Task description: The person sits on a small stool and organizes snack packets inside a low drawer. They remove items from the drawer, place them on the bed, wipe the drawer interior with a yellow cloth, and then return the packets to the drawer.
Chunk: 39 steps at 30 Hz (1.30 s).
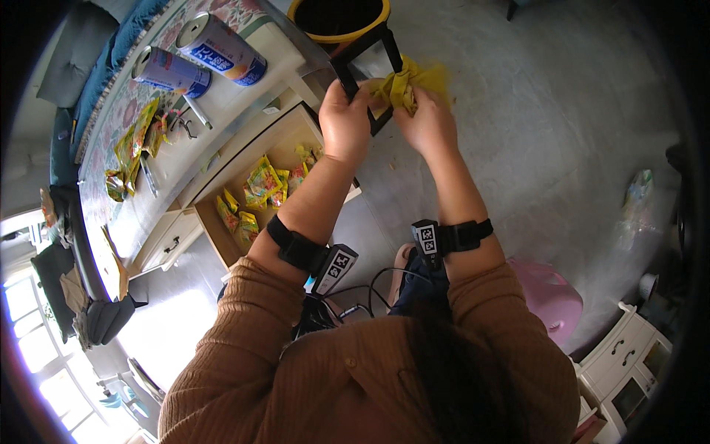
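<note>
My left hand (345,125) grips a black rectangular frame (392,49) by its near left side, thumb along the bar. The frame is tilted, and floor shows through its opening. In my right hand (427,122) is a bunched yellow cloth (400,86), pressed around the frame's right side. The cloth's loose end is blurred at the right. Fingers of my left hand also reach the cloth behind the frame. Below and left of my left hand, an open wooden drawer (216,251) holds several small yellow packets (264,177).
Two cans (222,50) stand on the table (222,130), near pens (198,112) and yellow wrappers (132,150). Beyond the frame is a dark bin with a yellow rim (310,36). A pink plastic stool (549,299) sits at my right. Cables (373,288) hang by my legs.
</note>
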### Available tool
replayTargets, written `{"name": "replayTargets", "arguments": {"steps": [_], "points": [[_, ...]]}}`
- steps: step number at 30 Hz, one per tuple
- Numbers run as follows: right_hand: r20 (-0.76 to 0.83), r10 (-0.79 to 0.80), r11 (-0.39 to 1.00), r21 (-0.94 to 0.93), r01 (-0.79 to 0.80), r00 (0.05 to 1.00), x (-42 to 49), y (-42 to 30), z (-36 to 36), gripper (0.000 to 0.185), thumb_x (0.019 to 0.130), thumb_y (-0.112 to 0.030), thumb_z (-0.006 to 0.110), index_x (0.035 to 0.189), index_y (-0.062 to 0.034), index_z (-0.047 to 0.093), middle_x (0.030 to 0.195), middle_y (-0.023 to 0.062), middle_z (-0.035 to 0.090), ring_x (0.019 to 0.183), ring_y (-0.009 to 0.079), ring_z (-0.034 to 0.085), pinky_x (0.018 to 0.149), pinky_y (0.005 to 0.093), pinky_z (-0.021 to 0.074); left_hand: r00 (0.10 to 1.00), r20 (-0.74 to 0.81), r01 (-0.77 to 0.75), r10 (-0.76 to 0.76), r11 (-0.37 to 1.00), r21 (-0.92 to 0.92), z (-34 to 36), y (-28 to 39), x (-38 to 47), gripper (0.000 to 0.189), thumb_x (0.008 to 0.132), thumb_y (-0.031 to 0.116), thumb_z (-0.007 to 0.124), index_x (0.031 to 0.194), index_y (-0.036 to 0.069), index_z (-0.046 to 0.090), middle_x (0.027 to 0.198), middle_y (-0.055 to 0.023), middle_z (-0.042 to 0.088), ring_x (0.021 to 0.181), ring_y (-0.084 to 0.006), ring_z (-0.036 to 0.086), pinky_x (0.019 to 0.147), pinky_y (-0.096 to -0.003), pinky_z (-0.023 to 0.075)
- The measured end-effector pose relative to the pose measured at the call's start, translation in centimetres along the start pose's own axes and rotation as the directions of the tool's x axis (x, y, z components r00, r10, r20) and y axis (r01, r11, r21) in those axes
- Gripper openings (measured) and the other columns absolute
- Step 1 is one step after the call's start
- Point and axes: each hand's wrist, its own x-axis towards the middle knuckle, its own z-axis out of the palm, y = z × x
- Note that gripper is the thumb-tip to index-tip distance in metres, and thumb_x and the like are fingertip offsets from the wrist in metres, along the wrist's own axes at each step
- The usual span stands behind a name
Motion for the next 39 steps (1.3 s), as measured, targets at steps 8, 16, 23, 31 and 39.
{"name": "replayTargets", "arguments": {"steps": [8, 16, 23, 31, 39], "points": [[0.188, 0.394, 0.919, -0.111, -0.379, 0.9, 1.1, 4.0, -3.0, 0.038, 0.069, -0.029, 0.057, 0.093, 0.0002, 0.059, 0.09, 0.0149, 0.059, 0.082, 0.0324, 0.056, 0.076, 0.0353, 0.0438, 0.992, 0.011, -0.12, 0.122, 0.986, -0.118, -0.1, 2.0, 1.7, 0.02, 0.082, -0.002, 0.048, 0.102, 0.003, 0.049, 0.096, -0.0026, 0.056, 0.086, -0.0103, 0.051, 0.077, -0.0223, 0.0395], [-0.263, 0.116, 0.814, 0.578, 0.06, 0.958, 0.7, 0.4, -4.0, 0.026, 0.077, -0.026, 0.06, 0.082, -0.0001, 0.058, 0.084, 0.0094, 0.056, 0.074, 0.0202, 0.057, 0.066, 0.0302, 0.0445, 1.0, -0.018, -0.028, 0.024, 0.967, -0.252, 1.2, 3.8, 1.0, 0.026, 0.084, 0.0, 0.045, 0.109, 0.006, 0.045, 0.103, -0.0051, 0.053, 0.093, -0.0157, 0.052, 0.077, -0.0262, 0.043], [-0.467, -0.096, 0.904, 0.329, 0.274, 0.879, 0.4, -2.7, -2.5, 0.016, 0.074, -0.015, 0.059, 0.084, -0.0026, 0.058, 0.078, 0.0109, 0.054, 0.072, 0.0292, 0.055, 0.062, 0.0337, 0.0449, 0.999, -0.038, -0.049, 0.039, 0.942, -0.333, 1.7, 4.8, -0.1, 0.021, 0.084, 0.0, 0.043, 0.104, 0.007, 0.046, 0.096, -0.0052, 0.055, 0.084, -0.0166, 0.056, 0.067, -0.0268, 0.0476], [-0.166, -0.217, 0.658, 0.703, 0.27, 0.962, -0.9, -3.3, -1.2, 0.017, 0.071, -0.012, 0.059, 0.083, -0.0006, 0.058, 0.076, 0.011, 0.058, 0.069, 0.0243, 0.057, 0.061, 0.0308, 0.0444, 0.983, 0.011, -0.17, 0.182, 0.938, -0.301, 2.1, 6.3, 2.1, 0.03, 0.084, -0.001, 0.041, 0.113, 0.006, 0.045, 0.108, -0.0058, 0.051, 0.096, -0.0208, 0.052, 0.083, -0.0311, 0.0411], [0.285, 0.459, 0.528, 0.674, -0.517, 0.841, 1.6, 3.0, -4.3, 0.028, 0.074, -0.02, 0.062, 0.089, 0.0033, 0.059, 0.081, 0.0067, 0.06, 0.075, 0.0135, 0.056, 0.067, 0.026, 0.0435, 0.987, 0.041, -0.135, 0.156, 0.94, -0.313, -0.1, 6.8, 1.5, 0.025, 0.083, 0.0, 0.045, 0.107, 0.006, 0.047, 0.106, -0.0041, 0.053, 0.093, -0.0151, 0.052, 0.077, -0.0255, 0.0437]]}}
